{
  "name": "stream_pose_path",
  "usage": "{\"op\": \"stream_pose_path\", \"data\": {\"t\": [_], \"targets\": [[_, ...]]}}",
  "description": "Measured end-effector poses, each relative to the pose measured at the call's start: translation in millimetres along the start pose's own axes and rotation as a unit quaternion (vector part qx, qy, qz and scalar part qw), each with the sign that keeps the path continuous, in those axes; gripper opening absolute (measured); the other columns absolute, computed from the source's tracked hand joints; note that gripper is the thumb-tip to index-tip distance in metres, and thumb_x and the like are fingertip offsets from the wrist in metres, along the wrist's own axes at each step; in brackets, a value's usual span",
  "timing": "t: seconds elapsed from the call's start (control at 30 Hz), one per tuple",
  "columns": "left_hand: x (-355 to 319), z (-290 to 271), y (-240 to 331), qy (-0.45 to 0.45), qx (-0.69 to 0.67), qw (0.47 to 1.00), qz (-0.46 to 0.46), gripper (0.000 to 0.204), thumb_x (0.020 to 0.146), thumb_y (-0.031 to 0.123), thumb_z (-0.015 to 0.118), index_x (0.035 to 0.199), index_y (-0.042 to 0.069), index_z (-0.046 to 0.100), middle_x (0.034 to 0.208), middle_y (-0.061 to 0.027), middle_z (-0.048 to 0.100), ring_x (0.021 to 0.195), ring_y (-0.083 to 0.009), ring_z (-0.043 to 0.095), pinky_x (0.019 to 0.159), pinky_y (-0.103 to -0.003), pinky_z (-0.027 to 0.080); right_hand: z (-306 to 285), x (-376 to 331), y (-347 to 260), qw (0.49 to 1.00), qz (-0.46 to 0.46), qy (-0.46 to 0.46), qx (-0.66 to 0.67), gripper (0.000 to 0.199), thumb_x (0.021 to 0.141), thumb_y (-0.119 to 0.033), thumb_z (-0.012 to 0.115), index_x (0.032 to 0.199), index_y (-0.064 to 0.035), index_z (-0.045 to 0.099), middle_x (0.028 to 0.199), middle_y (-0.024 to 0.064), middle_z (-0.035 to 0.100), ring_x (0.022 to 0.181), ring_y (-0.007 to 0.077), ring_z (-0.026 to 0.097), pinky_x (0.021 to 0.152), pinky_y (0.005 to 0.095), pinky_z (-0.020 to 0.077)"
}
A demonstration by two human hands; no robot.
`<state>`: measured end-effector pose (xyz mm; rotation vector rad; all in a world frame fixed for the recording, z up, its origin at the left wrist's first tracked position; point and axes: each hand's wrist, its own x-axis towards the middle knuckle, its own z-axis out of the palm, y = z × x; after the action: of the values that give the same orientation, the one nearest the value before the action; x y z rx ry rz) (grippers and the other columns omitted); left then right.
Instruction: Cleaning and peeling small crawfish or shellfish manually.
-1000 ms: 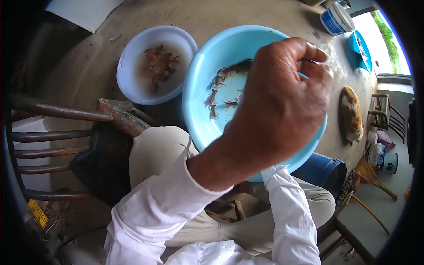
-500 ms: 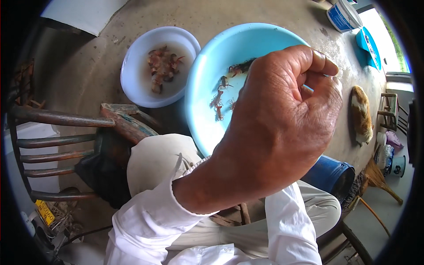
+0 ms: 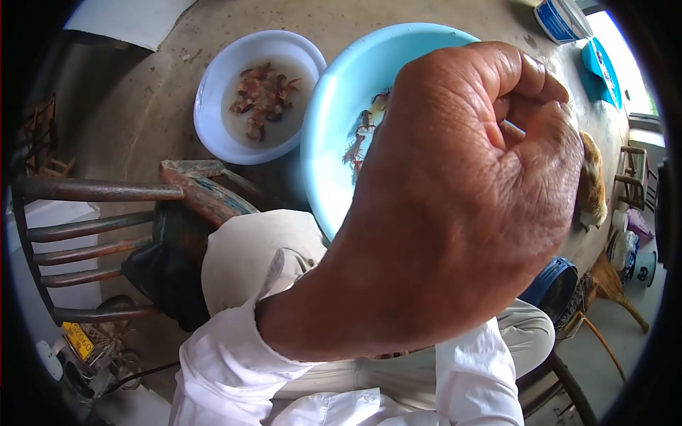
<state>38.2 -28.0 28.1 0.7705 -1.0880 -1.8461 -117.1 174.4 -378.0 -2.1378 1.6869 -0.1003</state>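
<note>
Beside a pale-lavender round plastic basin (image 3: 209,106), small reddish-brown crayfish (image 3: 365,122) string out near to far inside a light-blue round plastic basin (image 3: 328,99), left of and below your curled bare left hand (image 3: 472,156), its hold impossible to tell, your right hand hidden.

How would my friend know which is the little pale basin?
Look for the big turquoise tub, partly hidden behind the left hand. Just left of it sits a smaller round basin. Unlike the tub, it's pale lavender, with cloudy water around a reddish heap.
</note>
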Motion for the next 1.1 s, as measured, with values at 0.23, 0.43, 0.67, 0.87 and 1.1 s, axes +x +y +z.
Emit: {"op": "stream_pose_path", "data": {"t": [0.23, 0.43, 0.67, 0.87, 1.1], "targets": [[2.2, 9.2, -8.7, 0.000, -0.001, 1.000, -0.025, 0.018, 0.095, 0.011, 0.060, 0.095, -0.005, 0.066, 0.082, -0.0089, 0.069, 0.072, -0.0101, 0.064, 0.064, -0.025, 0.052, -26.7, 14.4, -25.8, 0.974, 0.171, 0.051, 0.141, 0.017, 0.088, -0.017, 0.060, 0.090, -0.0004, 0.057, 0.093, 0.0266, 0.066, 0.080, 0.0436, 0.066, 0.069, 0.0533, 0.0531], [-0.3, 20.9, -8.2, -0.028, -0.048, 0.998, -0.017, 0.017, 0.095, 0.011, 0.060, 0.095, -0.004, 0.067, 0.083, -0.0084, 0.070, 0.073, -0.0099, 0.065, 0.064, -0.025, 0.053, -99.8, 11.9, -6.9, 0.923, 0.277, 0.084, 0.253, 0.024, 0.087, -0.020, 0.061, 0.083, 0.0027, 0.057, 0.078, 0.0251, 0.065, 0.076, 0.0447, 0.065, 0.072, 0.0515, 0.0507], [-9.5, 13.3, -8.3, -0.017, -0.022, 0.999, -0.017, 0.022, 0.097, 0.015, 0.061, 0.111, -0.002, 0.065, 0.091, -0.0078, 0.070, 0.074, -0.0116, 0.065, 0.067, -0.026, 0.054, -283.9, -4.1, -45.0, 0.919, 0.255, 0.184, 0.238, 0.018, 0.088, -0.015, 0.063, 0.091, 0.0025, 0.060, 0.077, 0.0193, 0.066, 0.069, 0.0318, 0.064, 0.067, 0.0419, 0.0508], [-22.0, 23.6, -23.7, -0.006, -0.030, 1.000, 0.007, 0.022, 0.099, 0.016, 0.061, 0.115, 0.001, 0.064, 0.086, -0.0043, 0.067, 0.071, -0.0091, 0.063, 0.063, -0.024, 0.052, -344.2, -55.5, -61.4, 0.832, 0.232, 0.305, 0.401, 0.014, 0.095, -0.012, 0.058, 0.091, 0.0018, 0.060, 0.072, 0.0107, 0.063, 0.064, 0.0218, 0.060, 0.063, 0.0346, 0.0493], [-37.2, 41.5, -54.3, -0.103, 0.043, 0.990, -0.084, 0.022, 0.100, 0.014, 0.060, 0.117, -0.001, 0.063, 0.088, -0.0049, 0.068, 0.076, -0.0093, 0.063, 0.066, -0.025, 0.053, -351.4, -64.1, -79.9, 0.548, 0.167, 0.376, 0.728, 0.017, 0.102, -0.016, 0.053, 0.095, -0.0020, 0.061, 0.078, 0.0069, 0.063, 0.069, 0.0127, 0.060, 0.063, 0.0271, 0.0488]]}}
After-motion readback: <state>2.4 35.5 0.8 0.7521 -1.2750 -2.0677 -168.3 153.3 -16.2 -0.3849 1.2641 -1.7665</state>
